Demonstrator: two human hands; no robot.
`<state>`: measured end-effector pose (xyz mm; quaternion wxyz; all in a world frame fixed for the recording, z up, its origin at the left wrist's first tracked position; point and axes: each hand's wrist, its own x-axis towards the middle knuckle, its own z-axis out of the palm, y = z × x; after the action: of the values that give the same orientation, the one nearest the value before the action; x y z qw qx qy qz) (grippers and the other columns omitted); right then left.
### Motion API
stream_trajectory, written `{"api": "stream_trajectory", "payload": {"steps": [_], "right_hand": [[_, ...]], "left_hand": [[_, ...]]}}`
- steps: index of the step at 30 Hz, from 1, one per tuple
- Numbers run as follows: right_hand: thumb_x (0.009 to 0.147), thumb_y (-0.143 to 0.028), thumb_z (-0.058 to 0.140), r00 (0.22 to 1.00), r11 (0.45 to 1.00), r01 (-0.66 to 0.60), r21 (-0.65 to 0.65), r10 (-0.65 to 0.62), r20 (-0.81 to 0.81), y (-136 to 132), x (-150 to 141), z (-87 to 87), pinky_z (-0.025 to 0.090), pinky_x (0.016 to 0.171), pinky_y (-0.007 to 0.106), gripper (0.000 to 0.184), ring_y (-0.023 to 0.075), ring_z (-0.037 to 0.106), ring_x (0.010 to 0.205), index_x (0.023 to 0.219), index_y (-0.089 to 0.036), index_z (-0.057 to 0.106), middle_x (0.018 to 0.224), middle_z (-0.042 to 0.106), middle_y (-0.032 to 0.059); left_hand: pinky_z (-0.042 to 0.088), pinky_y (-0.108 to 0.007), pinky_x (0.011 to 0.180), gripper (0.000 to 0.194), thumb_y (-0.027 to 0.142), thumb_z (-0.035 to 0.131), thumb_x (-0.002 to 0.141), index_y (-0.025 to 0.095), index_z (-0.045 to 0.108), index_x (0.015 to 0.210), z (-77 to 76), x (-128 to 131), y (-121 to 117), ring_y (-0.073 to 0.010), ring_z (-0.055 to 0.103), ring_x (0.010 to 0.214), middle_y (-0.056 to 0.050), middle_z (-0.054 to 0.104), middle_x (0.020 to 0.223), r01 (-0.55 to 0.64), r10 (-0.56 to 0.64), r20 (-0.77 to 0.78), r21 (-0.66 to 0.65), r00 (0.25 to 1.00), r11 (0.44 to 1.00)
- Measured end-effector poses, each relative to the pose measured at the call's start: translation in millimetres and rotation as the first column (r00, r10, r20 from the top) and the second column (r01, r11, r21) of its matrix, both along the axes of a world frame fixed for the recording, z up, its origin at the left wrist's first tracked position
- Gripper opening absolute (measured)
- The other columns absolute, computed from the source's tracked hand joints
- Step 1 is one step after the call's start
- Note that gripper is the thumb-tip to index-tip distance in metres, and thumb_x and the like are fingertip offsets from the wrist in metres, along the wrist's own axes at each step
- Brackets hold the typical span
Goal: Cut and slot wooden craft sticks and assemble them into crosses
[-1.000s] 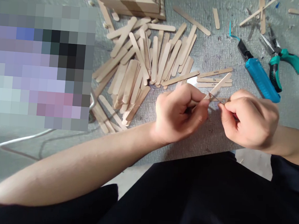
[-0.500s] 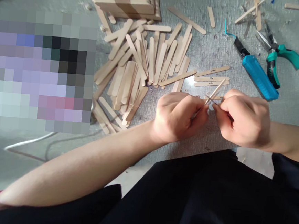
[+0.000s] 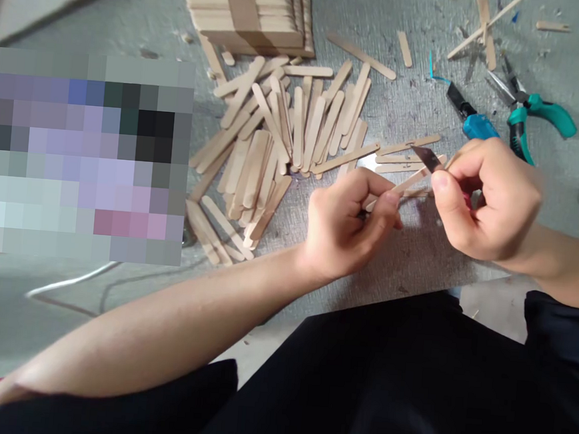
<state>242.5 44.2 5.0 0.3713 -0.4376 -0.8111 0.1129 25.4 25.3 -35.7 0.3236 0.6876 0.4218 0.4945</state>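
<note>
My left hand (image 3: 351, 225) is closed, pinching a pale wooden craft stick (image 3: 408, 181) that slants up to the right. In my right hand (image 3: 491, 196) is a small knife (image 3: 427, 157), gripped between thumb and fingers. Its dark blade points left, over the upper end of the stick; whether they touch I cannot tell. A bit of red shows inside the right palm, and the rest of the handle is hidden. Just beyond the hands lie several craft sticks, among them a notched stick (image 3: 408, 145).
Loose craft sticks (image 3: 275, 142) form a pile on the grey table left of centre, below a banded stack of sticks (image 3: 250, 13). At the right lie a blue utility knife (image 3: 480, 127), partly behind my right hand, and teal-handled pliers (image 3: 548, 110). A white cable (image 3: 69, 276) runs at the left.
My right hand has lifted away from my left, bringing the knife blade into clear sight. The left hand's grip on the stick has shifted slightly. The whole view has moved a little.
</note>
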Motion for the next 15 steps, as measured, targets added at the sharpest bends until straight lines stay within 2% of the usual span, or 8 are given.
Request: {"api": "stream_trajectory", "payload": {"steps": [5,8,12,15], "right_hand": [[0.115,-0.03,0.055,0.997,0.984,-0.08,-0.157,0.075,-0.036,0.9,0.3,0.0,0.047,0.055,0.033,0.012,0.0127,0.047,0.055,0.104,-0.028,0.058,0.076,0.057,-0.0032],[0.113,-0.027,0.057,0.989,0.976,-0.14,-0.166,0.131,-0.065,1.8,-2.0,-1.0,0.045,0.054,0.032,0.009,0.0117,0.05,0.055,0.105,-0.029,0.057,0.077,0.06,-0.0038],[0.113,-0.03,0.062,0.994,0.982,-0.106,-0.156,0.104,-0.019,1.8,-3.9,-0.8,0.039,0.052,0.034,0.008,0.012,0.048,0.052,0.105,-0.029,0.06,0.069,0.06,-0.0054],[0.112,-0.028,0.065,0.996,0.987,-0.09,-0.133,0.091,0.001,0.2,-4.2,0.4,0.034,0.051,0.035,0.01,0.011,0.047,0.05,0.102,-0.027,0.063,0.063,0.057,-0.0066]], "left_hand": [[0.053,-0.026,0.059,0.022,0.026,0.064,0.114,0.022,0.068,0.093,-6.1,0.0,2.1,-0.0094,0.066,0.053,0.005,0.074,0.066,0.021,-0.017,0.084,-0.036,0.996,0.999],[0.053,-0.027,0.058,0.023,0.03,0.063,0.115,0.022,0.068,0.094,-7.4,-0.2,2.5,-0.0101,0.067,0.053,0.004,0.075,0.067,0.04,-0.031,0.108,-0.076,0.994,0.996],[0.048,-0.026,0.052,0.027,0.036,0.062,0.116,0.022,0.066,0.093,-8.0,0.3,3.4,-0.0095,0.063,0.05,0.003,0.073,0.065,0.043,-0.034,0.121,-0.077,0.992,0.996],[0.045,-0.023,0.048,0.025,0.034,0.064,0.115,0.022,0.065,0.093,-7.7,0.8,3.9,-0.0084,0.061,0.048,0.003,0.073,0.065,0.04,-0.035,0.111,-0.043,0.993,0.998]]}}
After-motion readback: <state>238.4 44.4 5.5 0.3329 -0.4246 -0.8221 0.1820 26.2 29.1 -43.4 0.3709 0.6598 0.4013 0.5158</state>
